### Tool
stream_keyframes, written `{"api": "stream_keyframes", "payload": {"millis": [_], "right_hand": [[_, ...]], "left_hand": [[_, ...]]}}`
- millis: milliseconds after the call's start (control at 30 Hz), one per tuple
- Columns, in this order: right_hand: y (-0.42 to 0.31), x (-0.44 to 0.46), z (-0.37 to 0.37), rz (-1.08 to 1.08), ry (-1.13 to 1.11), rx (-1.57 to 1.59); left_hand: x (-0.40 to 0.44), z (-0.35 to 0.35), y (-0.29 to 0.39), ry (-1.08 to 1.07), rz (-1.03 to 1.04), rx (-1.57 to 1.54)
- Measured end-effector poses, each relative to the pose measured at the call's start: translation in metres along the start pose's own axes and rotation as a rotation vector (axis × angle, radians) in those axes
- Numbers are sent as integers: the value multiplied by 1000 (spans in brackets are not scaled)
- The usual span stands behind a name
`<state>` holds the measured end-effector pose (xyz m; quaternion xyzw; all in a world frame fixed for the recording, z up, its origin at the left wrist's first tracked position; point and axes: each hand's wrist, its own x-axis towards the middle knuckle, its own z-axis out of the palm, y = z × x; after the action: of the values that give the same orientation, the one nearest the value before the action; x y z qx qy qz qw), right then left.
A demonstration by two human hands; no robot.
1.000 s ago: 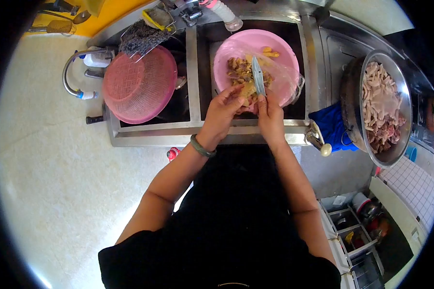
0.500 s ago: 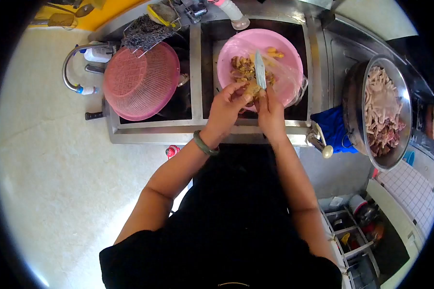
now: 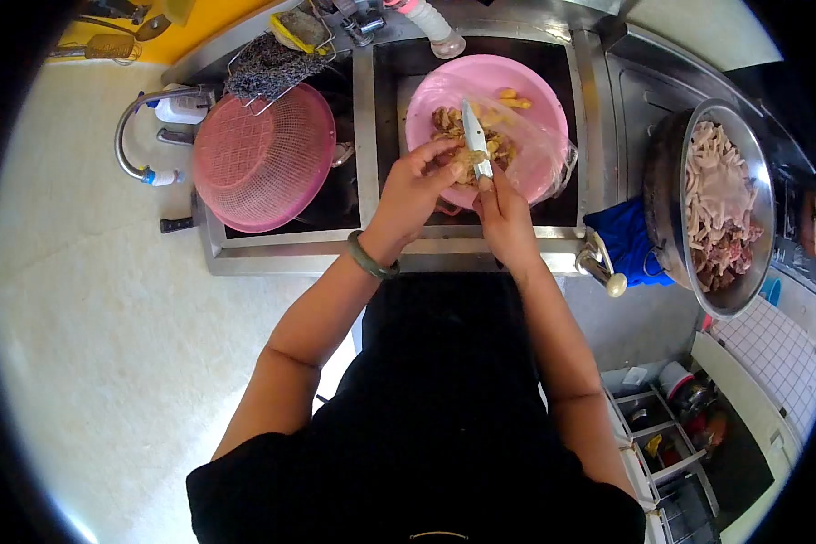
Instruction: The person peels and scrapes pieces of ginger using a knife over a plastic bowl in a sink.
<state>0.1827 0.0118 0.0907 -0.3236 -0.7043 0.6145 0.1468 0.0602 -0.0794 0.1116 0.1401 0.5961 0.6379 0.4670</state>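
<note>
Over the near edge of a pink basin [image 3: 544,100], my left hand [image 3: 415,192] pinches a yellowish-brown piece of food [image 3: 468,163]. My right hand [image 3: 504,213] grips a knife [image 3: 474,131] by its lower end, its pale blade pointing away from me and touching or very near the piece. Inside the basin lie more brownish pieces, a clear plastic bag [image 3: 539,150] and a few yellow pieces [image 3: 514,99] toward the back. The knife's handle is mostly hidden in my right hand.
The basin sits in the right sink bowl. A pink colander [image 3: 263,159] leans over the left bowl, below a wire rack [image 3: 276,68]. On the right stands a metal bowl [image 3: 764,227] of pale strips and reddish meat, beside a blue cloth [image 3: 627,240]. A faucet [image 3: 129,127] curves at left.
The knife blade has tilted to the left and now lies nearer the piece in my left hand. My left hand has shifted slightly to the left.
</note>
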Motion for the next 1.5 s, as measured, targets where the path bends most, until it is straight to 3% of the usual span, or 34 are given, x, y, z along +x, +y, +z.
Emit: {"api": "stream_keyframes", "payload": {"millis": [200, 400, 500, 600, 700, 900, 1033, 1133, 1433, 1500], "right_hand": [[3, 3, 1, -6, -65, 8], [-12, 7, -13, 140, -99, 13], [-4, 3, -13, 55, 148, -112], [-11, -2, -10, -303, 255, -402], [-14, -2, -4, -358, 257, -639], [-2, 2, 2, -411, 296, -734], [-2, 3, 6, -367, 307, -791], [-5, 3, 12, -294, 298, -794], [5, 5, 10, -250, 306, -803], [1, 7, 10, -249, 303, -803]], "left_hand": [[2, -4, -6, -24, -18, 75], [5, -4, 3, -38, -82, -50], [10, -6, -7, 16, -35, -103], [12, -5, -11, 67, -57, -191], [12, -1, -11, 46, -78, -214], [11, 2, -6, 46, -23, -144], [8, 10, 3, 78, 3, -117], [5, 14, 9, 106, -85, 69], [17, 6, 3, 196, -20, -96], [13, 11, 1, 167, -77, -9]]}}
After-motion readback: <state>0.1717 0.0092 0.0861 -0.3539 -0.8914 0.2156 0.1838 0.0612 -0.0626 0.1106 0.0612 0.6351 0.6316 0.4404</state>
